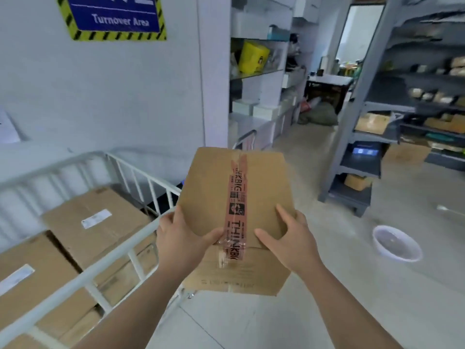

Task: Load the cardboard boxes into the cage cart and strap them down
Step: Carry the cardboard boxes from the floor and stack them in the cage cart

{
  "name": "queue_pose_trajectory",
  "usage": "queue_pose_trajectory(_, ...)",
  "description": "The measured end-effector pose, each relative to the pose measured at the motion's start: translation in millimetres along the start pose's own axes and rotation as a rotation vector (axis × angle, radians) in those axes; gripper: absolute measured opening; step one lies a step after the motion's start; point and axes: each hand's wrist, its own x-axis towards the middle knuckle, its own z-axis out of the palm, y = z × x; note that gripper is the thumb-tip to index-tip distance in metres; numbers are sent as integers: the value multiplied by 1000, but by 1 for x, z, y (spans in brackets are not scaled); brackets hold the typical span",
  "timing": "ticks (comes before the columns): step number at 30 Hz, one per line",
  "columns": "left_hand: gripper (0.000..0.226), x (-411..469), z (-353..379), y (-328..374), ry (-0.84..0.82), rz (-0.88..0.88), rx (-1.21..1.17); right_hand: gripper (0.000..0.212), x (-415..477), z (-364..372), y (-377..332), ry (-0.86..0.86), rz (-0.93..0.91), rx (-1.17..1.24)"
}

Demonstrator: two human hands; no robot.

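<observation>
Cage cart at left holds labelled cardboard boxes. The taped cardboard box hangs just outside its rail. The left hand grips the near left edge and the right hand clasps the near right corner. It should be lifted over the rail, kept level and set squarely.

Cart cropped left, shelf goods seemingly blurred
</observation>
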Motion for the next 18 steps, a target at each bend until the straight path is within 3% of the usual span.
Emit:
queue_pose_trajectory(7, 115, 44, -90, -64, 271, -156, -7, 89, 58, 79, -111, -126, -288, 12)
queue_pose_trajectory(18, 108, 81, -171, -133, 640, -396, 86, 90, 123, 183, -237, -400, -642, 39)
